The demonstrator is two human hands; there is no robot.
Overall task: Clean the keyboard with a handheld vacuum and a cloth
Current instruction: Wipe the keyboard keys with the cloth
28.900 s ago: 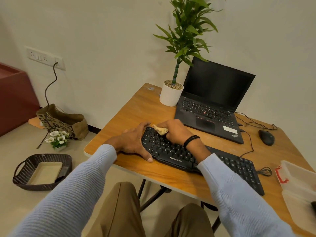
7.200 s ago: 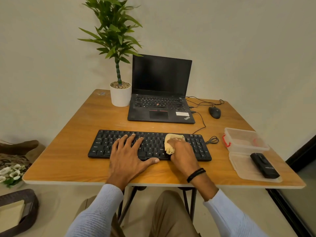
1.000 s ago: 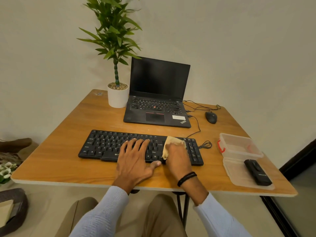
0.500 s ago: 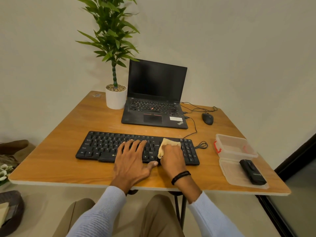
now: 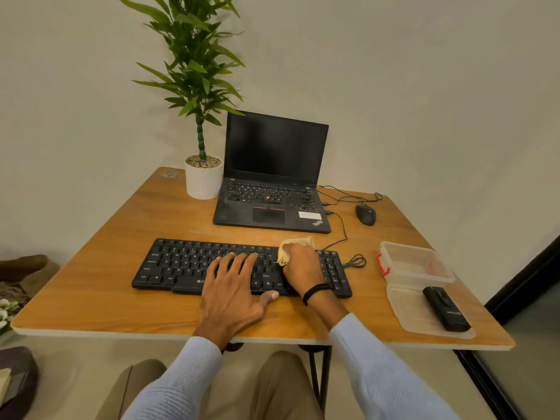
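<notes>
Left hand (image 5: 233,286) flat on keyboard (image 5: 181,265), fingers (image 5: 253,261) spread; right hand (image 5: 303,268) — fingers curled round cloth (image 5: 295,244) — on the right-side keys

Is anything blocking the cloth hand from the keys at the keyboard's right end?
Nothing visible does. The right hand grips the cloth on the keyboard, and the right-end keys beside it lie bare. The left hand rests on the other side.

Only one view here: a wide-angle head cam, sitting above the near edge of the desk (image 5: 91,283) and tilted forward and down. The left hand (image 5: 233,295) and right hand (image 5: 303,268) are close in, mid-frame. Knees (image 5: 281,386) fill the bottom and the far wall (image 5: 424,86) takes up the top.
</notes>
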